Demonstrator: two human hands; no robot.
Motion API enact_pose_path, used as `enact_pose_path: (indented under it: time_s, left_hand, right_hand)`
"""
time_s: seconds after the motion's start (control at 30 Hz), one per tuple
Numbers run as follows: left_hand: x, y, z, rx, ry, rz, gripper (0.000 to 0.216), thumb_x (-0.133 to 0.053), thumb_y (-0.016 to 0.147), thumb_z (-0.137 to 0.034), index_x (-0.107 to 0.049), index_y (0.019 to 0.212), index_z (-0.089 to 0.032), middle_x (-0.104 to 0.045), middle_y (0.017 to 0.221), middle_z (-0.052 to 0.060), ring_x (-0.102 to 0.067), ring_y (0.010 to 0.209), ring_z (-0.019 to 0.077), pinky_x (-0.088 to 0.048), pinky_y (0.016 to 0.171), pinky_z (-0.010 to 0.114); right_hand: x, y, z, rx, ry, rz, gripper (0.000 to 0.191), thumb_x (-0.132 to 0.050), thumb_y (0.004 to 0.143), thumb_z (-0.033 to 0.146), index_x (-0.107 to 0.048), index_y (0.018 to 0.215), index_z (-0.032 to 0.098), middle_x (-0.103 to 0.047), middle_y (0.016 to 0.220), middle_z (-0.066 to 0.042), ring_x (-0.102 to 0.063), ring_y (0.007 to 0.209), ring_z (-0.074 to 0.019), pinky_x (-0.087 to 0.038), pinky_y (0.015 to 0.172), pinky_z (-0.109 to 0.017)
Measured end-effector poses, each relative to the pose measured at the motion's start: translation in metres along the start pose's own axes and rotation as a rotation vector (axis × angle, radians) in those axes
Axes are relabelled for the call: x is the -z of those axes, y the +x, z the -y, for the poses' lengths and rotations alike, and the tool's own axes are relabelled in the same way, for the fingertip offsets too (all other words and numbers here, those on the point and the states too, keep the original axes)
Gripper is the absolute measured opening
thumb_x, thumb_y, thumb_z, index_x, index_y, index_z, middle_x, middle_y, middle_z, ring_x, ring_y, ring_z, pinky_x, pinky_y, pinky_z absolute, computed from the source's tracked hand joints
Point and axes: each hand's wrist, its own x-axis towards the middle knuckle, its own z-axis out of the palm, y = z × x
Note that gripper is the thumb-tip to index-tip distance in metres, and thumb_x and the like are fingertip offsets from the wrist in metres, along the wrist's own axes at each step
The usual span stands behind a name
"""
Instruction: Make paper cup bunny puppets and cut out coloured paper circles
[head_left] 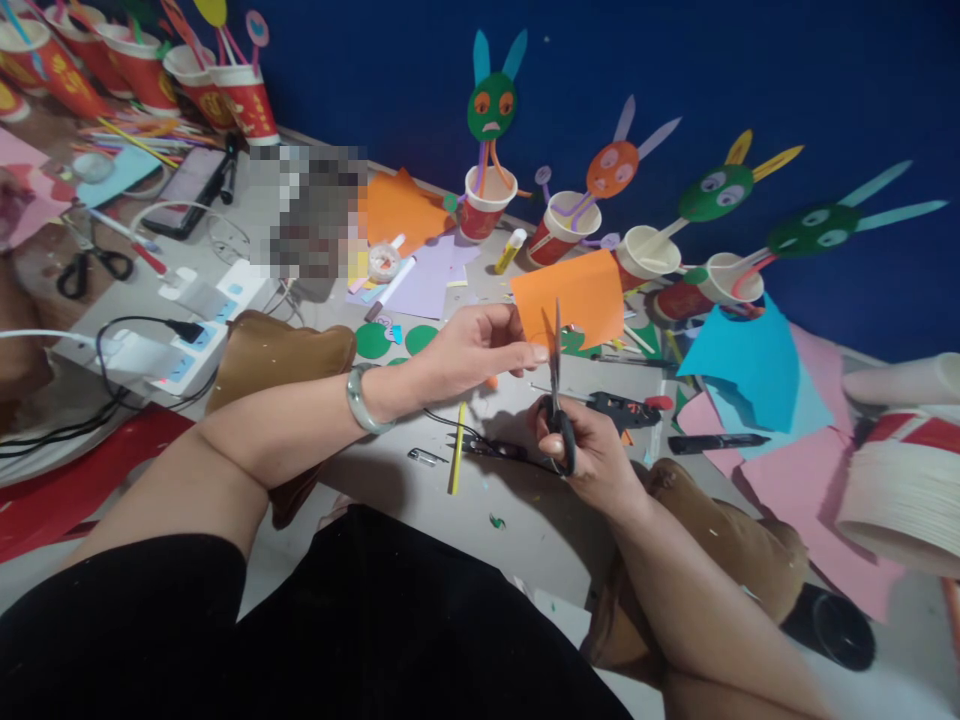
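Between finger and thumb, my left hand [480,350] pinches the lower left corner of a sheet of orange paper [581,285]. My right hand [592,450] has its fingers in the handles of black-handled scissors [555,365]. The blades point up and overlap the paper's lower left part. A notch shows in the sheet's lower edge, right of the blades. On the table below lie a yellow strip [457,450], small pliers-like snips [487,446] and a black glue gun [622,410]. Green paper circles [371,340] lie beside my left wrist.
Paper cups [486,205] with rabbit-headed figures line the blue wall [360,60]. Blue paper [746,365] and pink paper [795,480] lie on the right near stacked paper plates [900,490]. A power strip [195,340] with cables and a second pair of scissors [94,255] are on the left.
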Motion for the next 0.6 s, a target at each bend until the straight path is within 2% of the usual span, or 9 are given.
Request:
enact_pose_path:
  time_s: [0.27,0.6]
  left_hand:
    - [-0.0003,-0.0001,-0.0009,-0.015,-0.011,-0.009,0.043,-0.095,0.083,-0.051,-0.065,0.086,-0.02,-0.072,0.08,0.001,-0.065,0.07,0.009,-0.055,0.059,0.021]
    - [-0.0001,0.0004,-0.005,-0.055,-0.033,-0.003,0.036,-0.089,0.085,-0.038,-0.057,0.082,-0.022,-0.071,0.081,-0.001,-0.066,0.074,0.0083,-0.057,0.073,0.025]
  right_hand:
    - [0.0016,-0.0014,-0.0049,-0.01,0.024,0.008,0.059,-0.081,0.086,0.073,-0.054,0.068,0.024,-0.052,0.065,0.002,-0.043,0.062,-0.015,-0.038,0.064,-0.032]
    - [0.0049,-0.0012,-0.002,-0.002,0.017,0.032,0.066,-0.081,0.086,0.081,-0.054,0.067,0.024,-0.051,0.064,0.002,-0.043,0.062,-0.0156,-0.037,0.062,-0.032]
